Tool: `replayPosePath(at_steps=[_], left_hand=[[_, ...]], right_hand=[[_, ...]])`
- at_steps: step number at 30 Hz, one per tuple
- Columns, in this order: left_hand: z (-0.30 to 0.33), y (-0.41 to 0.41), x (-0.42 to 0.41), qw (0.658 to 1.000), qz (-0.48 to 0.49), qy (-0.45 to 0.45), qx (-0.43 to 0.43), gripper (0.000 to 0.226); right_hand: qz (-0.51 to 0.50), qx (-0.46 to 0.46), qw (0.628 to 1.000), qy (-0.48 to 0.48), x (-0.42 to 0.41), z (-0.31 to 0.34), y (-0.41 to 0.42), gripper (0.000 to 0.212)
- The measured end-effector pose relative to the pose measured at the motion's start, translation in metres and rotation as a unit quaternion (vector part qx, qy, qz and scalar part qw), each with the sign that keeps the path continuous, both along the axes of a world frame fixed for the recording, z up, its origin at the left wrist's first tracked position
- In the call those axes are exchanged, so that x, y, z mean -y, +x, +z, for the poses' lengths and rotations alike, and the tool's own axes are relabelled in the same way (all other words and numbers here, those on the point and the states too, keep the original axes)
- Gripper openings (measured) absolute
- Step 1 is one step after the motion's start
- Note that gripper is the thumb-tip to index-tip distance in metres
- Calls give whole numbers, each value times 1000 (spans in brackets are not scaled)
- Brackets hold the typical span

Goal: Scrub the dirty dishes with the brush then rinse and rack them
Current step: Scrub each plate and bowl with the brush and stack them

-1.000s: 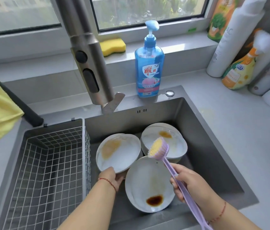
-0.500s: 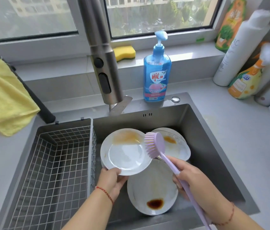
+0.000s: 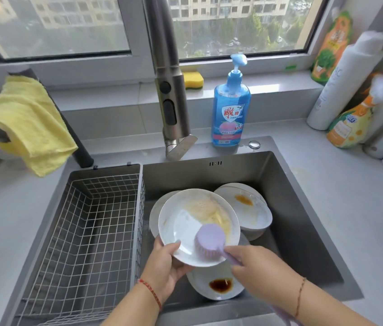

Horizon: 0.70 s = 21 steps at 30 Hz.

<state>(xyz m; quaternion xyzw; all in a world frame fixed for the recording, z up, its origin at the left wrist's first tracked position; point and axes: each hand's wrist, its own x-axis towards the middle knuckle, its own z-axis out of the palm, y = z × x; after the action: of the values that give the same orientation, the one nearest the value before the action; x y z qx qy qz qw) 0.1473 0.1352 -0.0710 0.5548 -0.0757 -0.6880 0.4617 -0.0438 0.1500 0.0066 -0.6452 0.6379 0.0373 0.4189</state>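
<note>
Over the sink (image 3: 303, 208), left hand (image 3: 165, 267) fingers curled round the rim of a yellow-smeared plate (image 3: 185, 222), right hand (image 3: 259, 269) gripping the purple brush (image 3: 209, 242) pressed against its face.

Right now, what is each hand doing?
Left hand: holding the white plate by its rim.
Right hand: holding the purple brush against that plate.

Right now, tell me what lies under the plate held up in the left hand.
Under the held plate lie a plate with a dark sauce puddle in the sink and another plate's rim at its left. Their middle parts are covered.
</note>
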Motion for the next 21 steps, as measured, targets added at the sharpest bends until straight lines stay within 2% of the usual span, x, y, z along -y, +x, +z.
replayPosePath(at_steps=[3, 7, 10, 13, 15, 17, 21], left_hand=[[1, -3, -3, 1000, -25, -4, 18, 22], [2, -11, -7, 999, -47, -18, 3, 24], [4, -10, -8, 999, -37, -20, 5, 22], [6, -2, -3, 998, -40, -30, 26, 24], [8, 1, -1, 998, -45, -36, 37, 25], [10, 2, 0, 997, -49, -40, 41, 26], [11, 1, -3, 997, -67, -42, 24, 31]], right_hand=[[21, 48, 999, 2, 5, -5, 21, 37], [-33, 46, 998, -41, 44, -13, 35, 47], [-45, -28, 996, -76, 61, -19, 13, 37], [15, -121, 990, -75, 43, -13, -6, 29], [39, -93, 994, -50, 18, -7, -4, 23], [25, -21, 999, -13, -3, 0, 7, 22], [5, 66, 998, -1, 8, 3, 40, 38]])
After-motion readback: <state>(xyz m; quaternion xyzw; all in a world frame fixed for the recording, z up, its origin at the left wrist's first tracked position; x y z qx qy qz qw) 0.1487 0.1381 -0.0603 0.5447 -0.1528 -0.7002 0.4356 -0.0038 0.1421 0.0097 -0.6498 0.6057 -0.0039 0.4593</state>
